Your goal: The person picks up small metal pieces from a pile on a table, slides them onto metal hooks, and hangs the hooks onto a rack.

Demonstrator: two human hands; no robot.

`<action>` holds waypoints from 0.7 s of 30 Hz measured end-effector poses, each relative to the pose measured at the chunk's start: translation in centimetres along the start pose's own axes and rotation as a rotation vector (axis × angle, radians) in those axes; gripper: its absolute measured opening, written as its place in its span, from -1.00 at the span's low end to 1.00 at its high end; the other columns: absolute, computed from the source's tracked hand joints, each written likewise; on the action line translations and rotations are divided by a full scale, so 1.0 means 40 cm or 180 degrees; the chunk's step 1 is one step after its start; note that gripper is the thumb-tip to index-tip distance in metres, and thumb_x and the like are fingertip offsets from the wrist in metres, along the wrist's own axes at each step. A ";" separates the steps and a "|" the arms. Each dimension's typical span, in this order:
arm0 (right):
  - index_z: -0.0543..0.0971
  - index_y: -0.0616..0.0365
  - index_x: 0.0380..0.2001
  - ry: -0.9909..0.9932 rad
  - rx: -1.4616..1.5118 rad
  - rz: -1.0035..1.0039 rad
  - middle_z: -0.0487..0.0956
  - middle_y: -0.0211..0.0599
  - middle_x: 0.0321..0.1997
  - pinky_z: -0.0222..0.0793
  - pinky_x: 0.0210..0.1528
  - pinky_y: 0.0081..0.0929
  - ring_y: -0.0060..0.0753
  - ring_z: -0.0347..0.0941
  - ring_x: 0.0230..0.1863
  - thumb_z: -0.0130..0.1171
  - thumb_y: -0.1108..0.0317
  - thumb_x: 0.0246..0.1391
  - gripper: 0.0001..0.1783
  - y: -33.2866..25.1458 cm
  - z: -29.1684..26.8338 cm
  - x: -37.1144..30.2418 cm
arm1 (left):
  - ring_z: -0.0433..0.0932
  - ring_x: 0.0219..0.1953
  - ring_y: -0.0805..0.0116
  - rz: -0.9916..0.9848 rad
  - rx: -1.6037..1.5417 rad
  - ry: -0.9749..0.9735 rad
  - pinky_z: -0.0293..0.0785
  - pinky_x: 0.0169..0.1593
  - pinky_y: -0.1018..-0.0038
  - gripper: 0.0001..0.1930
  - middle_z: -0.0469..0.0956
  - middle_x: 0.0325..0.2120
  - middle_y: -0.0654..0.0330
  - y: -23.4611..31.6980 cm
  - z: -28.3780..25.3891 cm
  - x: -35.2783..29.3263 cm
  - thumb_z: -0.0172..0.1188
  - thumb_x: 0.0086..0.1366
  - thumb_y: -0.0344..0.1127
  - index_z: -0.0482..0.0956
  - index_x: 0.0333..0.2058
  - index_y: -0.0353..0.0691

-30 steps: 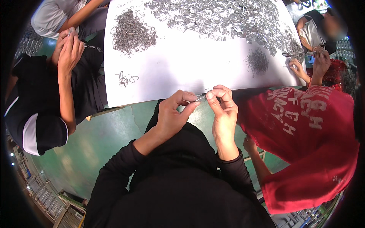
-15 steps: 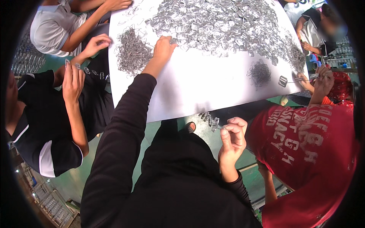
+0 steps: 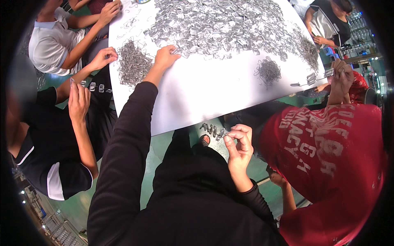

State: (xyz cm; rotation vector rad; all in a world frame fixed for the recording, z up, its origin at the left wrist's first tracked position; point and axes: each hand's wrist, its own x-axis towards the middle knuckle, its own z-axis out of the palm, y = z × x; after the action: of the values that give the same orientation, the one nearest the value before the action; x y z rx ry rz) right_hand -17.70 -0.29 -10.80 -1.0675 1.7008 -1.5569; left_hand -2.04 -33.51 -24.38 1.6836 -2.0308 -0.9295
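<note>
My left hand reaches over the white tabletop to the near-left edge of a wide pile of flat, slotted silver metal buckles. Its thumb and fingers close together on a small metal buckle at the pile's edge. My right hand is raised in front of my body, below the table's near edge. It pinches one end of a strand of metal buckles, several pieces hanging in a row to its left. Whatever carries them is mostly hidden by the pieces and fingers.
Bent wire hooks lie heaped left of my left arm, with a smaller heap to the right. Co-workers sit close on both sides; one in a red shirt holds a wire with buckles. The white table has a near edge.
The whole view has shifted slightly. My left hand stays at the pile's edge and my right hand keeps its strand. The red-shirted co-worker's wire with buckles has changed its angle.
</note>
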 end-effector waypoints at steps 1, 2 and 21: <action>0.53 0.16 -0.47 0.0021 -0.0025 -0.0008 0.34 -0.35 -0.27 0.21 -0.13 -0.54 -0.46 0.28 -0.23 0.26 0.46 -0.10 -0.90 0.005 -0.004 -0.003 | 0.52 -0.41 0.44 -0.0269 -0.0179 -0.0319 0.41 -0.33 0.52 -0.69 0.55 -0.46 0.19 0.034 -0.006 -0.028 0.34 -0.01 -0.22 0.54 -0.33 -0.26; 0.53 0.16 -0.47 0.0039 -0.0050 -0.0013 0.34 -0.35 -0.27 0.21 -0.13 -0.54 -0.45 0.28 -0.23 0.25 0.46 -0.10 -0.90 0.015 -0.008 -0.003 | 0.52 -0.42 0.48 -0.0542 -0.0352 -0.0640 0.41 -0.35 0.55 -0.72 0.55 -0.47 0.22 0.057 0.000 -0.059 0.32 0.03 -0.21 0.55 -0.34 -0.25; 0.53 0.15 -0.44 0.0188 -0.0178 -0.0295 0.37 -0.32 -0.27 0.24 -0.10 -0.50 -0.39 0.31 -0.19 0.24 0.53 -0.12 -0.88 0.041 -0.029 0.029 | 0.42 -0.50 0.63 -0.0593 -0.3113 -0.1027 0.36 -0.39 0.66 -0.81 0.55 -0.51 0.31 0.414 -0.027 -0.635 0.24 0.15 -0.31 0.58 -0.32 -0.32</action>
State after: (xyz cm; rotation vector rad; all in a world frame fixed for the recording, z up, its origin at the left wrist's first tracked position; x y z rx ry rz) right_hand -19.55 -0.71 -12.16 -1.1539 1.7661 -1.6215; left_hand -7.52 -8.04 -8.84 1.1941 -1.1771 -1.9361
